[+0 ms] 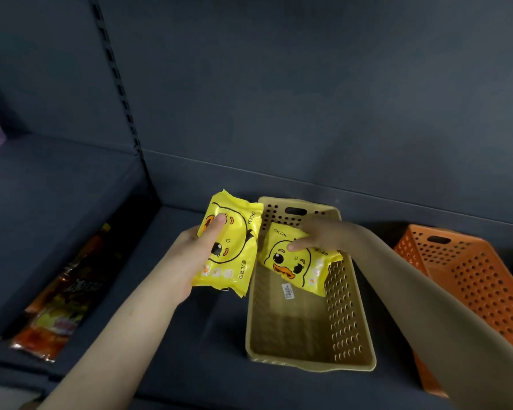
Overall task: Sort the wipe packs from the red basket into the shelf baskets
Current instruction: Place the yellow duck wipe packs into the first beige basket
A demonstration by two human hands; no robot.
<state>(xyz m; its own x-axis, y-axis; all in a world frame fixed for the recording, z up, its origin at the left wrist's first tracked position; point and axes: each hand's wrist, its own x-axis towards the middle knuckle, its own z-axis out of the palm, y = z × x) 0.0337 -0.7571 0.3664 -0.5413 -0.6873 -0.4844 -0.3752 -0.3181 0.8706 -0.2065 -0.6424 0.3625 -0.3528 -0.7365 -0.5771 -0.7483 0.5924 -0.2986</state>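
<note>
Tilting over the far end of a beige perforated plastic basket (345, 321), a yellow duck-printed wipe pack (293, 263) is held by the right grip (323, 235). A second yellow duck pack (234, 232) is clasped by the left grip (187, 258), just left of the basket.

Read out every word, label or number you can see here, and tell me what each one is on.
"Ckak": top corner of the right-hand duck pack, at the tan basket.
Sideways brand word on the left-hand duck pack: creased, unreadable.
Chinese characters on both packs: too blurred.
White sticker on the basket floor: print too small.
Large lettering on the orange packet on the left shelf: blurred.
</note>
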